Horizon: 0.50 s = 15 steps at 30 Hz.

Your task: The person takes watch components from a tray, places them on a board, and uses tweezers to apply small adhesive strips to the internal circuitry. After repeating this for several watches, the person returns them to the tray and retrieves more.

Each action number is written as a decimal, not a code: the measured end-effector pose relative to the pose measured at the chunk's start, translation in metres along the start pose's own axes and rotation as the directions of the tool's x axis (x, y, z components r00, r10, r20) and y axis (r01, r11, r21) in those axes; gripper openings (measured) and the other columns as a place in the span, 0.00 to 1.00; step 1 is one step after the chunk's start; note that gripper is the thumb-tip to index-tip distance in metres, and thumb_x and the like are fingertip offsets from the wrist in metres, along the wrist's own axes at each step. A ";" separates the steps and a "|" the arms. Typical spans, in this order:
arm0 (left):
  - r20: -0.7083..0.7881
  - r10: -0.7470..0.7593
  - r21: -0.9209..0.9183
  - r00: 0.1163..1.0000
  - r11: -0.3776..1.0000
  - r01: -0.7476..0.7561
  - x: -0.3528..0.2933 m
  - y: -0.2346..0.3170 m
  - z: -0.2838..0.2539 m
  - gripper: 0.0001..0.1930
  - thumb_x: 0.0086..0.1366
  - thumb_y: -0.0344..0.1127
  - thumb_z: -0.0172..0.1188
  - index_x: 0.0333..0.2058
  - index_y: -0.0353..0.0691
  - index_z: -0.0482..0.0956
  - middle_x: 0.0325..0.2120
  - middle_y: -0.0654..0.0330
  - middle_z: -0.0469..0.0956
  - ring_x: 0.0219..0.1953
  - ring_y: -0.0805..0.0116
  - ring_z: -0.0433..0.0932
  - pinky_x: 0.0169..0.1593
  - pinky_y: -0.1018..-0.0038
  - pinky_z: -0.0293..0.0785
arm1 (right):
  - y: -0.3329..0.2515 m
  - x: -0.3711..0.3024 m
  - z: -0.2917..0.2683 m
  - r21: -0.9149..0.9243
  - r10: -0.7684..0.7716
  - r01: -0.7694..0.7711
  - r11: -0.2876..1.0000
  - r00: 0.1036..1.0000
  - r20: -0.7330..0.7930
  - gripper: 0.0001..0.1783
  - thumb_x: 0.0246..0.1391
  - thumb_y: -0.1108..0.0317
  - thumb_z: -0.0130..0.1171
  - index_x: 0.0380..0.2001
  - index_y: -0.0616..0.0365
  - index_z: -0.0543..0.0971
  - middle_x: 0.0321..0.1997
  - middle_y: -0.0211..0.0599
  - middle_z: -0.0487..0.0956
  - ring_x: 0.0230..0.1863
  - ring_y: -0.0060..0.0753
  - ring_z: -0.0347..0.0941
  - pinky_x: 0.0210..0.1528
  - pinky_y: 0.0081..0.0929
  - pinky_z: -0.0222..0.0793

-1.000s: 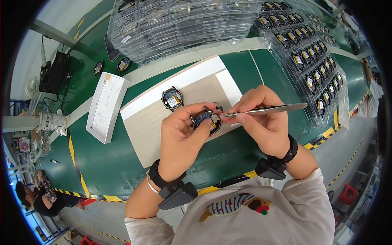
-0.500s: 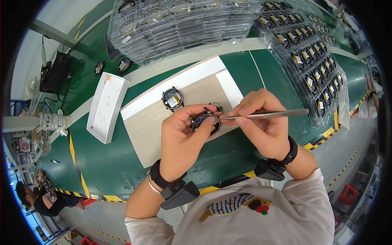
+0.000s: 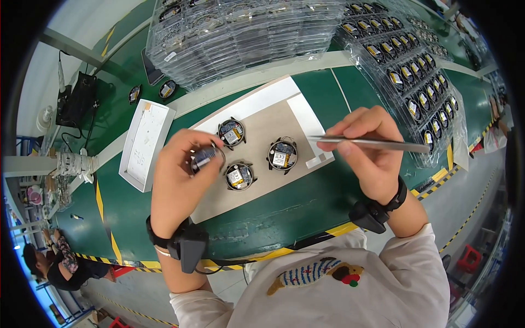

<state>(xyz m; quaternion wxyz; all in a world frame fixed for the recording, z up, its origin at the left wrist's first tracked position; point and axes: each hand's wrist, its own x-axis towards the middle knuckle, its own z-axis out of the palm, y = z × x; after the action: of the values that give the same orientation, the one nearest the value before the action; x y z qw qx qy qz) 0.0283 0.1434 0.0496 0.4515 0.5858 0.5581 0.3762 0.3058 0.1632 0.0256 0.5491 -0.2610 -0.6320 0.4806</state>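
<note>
My left hand (image 3: 178,177) grips an opened round watch case (image 3: 204,158) between thumb and fingers, above the left side of a beige board (image 3: 262,127). Part of that case is covered by my fingers and blurred. Three more open watch cases lie on the board, their circuitry and labelled batteries facing up: an upper one (image 3: 232,132), a lower one (image 3: 239,176) and a right one (image 3: 283,155). Over the board's right edge, my right hand (image 3: 372,156) is closed on metal tweezers (image 3: 383,144), whose tips point left, apart from any watch.
A white shallow box (image 3: 146,145) stands left of the board. Behind are stacked clear trays (image 3: 246,41); at right, a tray of watch cases (image 3: 418,93). Two loose watch cases (image 3: 167,89) lie near a black device (image 3: 77,98). Another person (image 3: 54,259) sits at far left.
My left hand has moved left with a watch case, bringing the lower and right cases on the board into view. My right hand has drawn the tweezers away to the right.
</note>
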 end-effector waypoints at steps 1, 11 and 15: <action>0.121 -0.014 0.134 0.993 0.991 -0.003 -0.001 -0.001 -0.003 0.13 0.52 0.22 0.57 0.38 0.35 0.73 0.25 0.61 0.76 0.26 0.73 0.74 0.30 0.80 0.70 | -0.001 0.002 -0.001 -0.002 0.000 0.000 1.000 1.000 -0.003 0.06 0.50 0.83 0.52 0.32 0.64 0.68 0.36 0.46 0.74 0.36 0.30 0.75 0.44 0.28 0.75; 0.291 0.231 0.642 0.928 0.672 -0.369 -0.006 0.013 0.039 0.18 0.47 0.28 0.62 0.41 0.41 0.75 0.41 0.54 0.71 0.46 0.55 0.69 0.48 0.69 0.66 | 0.009 -0.017 -0.038 -0.069 0.572 -0.573 0.817 0.820 -0.035 0.07 0.49 0.81 0.57 0.31 0.62 0.69 0.33 0.38 0.77 0.33 0.22 0.75 0.36 0.17 0.73; 0.263 0.380 0.641 0.887 0.618 -0.455 -0.004 0.018 0.059 0.19 0.48 0.29 0.61 0.42 0.40 0.75 0.44 0.53 0.70 0.49 0.52 0.66 0.52 0.66 0.64 | 0.014 -0.017 -0.037 -0.063 0.616 -0.616 0.785 0.787 -0.024 0.06 0.50 0.80 0.56 0.30 0.62 0.69 0.32 0.38 0.77 0.31 0.22 0.76 0.34 0.17 0.73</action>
<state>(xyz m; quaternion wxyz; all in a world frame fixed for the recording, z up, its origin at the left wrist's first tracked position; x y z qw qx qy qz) 0.0891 0.1338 0.0485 0.1296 0.8419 0.4814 0.2066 0.3423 0.1662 0.0029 0.3540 -0.4714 -0.5276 0.6116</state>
